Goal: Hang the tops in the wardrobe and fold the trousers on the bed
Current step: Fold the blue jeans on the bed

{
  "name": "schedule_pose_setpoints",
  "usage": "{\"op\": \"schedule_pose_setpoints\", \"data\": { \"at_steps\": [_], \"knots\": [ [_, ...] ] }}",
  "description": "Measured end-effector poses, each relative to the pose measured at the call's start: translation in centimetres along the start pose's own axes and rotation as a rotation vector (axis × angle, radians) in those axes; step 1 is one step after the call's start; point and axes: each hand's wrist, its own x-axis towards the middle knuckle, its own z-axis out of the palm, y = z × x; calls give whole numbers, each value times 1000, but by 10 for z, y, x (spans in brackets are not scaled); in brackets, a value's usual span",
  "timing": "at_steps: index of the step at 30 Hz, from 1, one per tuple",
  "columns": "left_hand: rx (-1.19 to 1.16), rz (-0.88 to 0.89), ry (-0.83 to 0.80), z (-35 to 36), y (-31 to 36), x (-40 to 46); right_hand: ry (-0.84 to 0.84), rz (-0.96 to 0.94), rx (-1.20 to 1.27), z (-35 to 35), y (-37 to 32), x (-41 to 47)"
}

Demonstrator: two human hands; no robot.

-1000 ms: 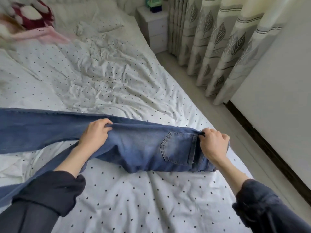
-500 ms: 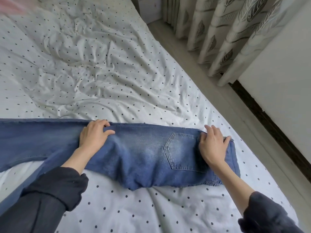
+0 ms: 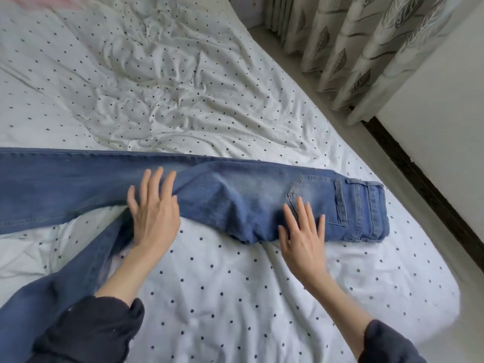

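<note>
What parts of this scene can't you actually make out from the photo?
- Head view: the jeans legs run past the left edge; hems unseen.
- One leg slips under the left hand and sleeve.
- Pink item, top left: blurred, cropped.
- Right hand covers denim beneath.
- No wardrobe in view.

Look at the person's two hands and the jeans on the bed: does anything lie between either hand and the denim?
Nothing visible does. The left hand lies flat where the legs of the jeans split; the right hand rests open at their lower edge near the back pocket.
</note>
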Motion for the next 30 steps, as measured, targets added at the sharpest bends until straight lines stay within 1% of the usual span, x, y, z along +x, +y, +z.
{"op": "schedule_pose_setpoints", "data": {
  "at_steps": [2, 4, 5, 6, 8, 9, 10, 11, 12, 13, 14, 16, 19, 20, 22, 26, 28, 30],
  "knots": [
    [-55, 182, -22, 4, 29, -16, 72, 70, 39, -10, 16, -21],
    [-111, 379, -130, 13, 63, -32, 151, 158, 114, -20, 35, -37],
    [-130, 448, -202, 19, 79, -39, 180, 260, 199, -26, 44, -44],
    [-131, 481, -295, 25, 90, -44, 191, 403, 317, -30, 52, -45],
    [-25, 474, -460, 40, 106, -53, 131, 813, 653, -40, 66, -37],
    [68, 453, -491, 49, 110, -56, 61, 986, 894, -45, 72, -30],
    [154, 433, -493, 57, 115, -58, 8, 1097, 1164, -49, 81, -20],
    [215, 409, -483, 60, 118, -57, 6, 1166, 1395, -53, 88, -9],
    [249, 391, -456, 63, 121, -54, 36, 1217, 1549, -57, 94, 2],
    [263, 375, -438, 66, 122, -52, 56, 1257, 1607, -60, 98, 10],
    [272, 377, -426, 68, 124, -49, 62, 1289, 1614, -62, 101, 17],
    [280, 391, -433, 70, 128, -50, 58, 1322, 1536, -64, 111, 21],
    [295, 425, -489, 57, 145, -61, 111, 1322, 1487, -77, 123, 14],
    [289, 447, -503, 54, 148, -66, 154, 1317, 1483, -79, 124, 14],
    [265, 507, -567, 45, 175, -80, 256, 1321, 1447, -96, 142, 11],
    [53, 568, -713, 39, 258, -123, 485, 1363, 1204, -126, 207, -7],
    [9, 576, -800, 46, 284, -135, 484, 1387, 1132, -127, 232, -20],
    [46, 590, -865, 52, 285, -133, 382, 1430, 1136, -115, 240, -32]
  ]
}}
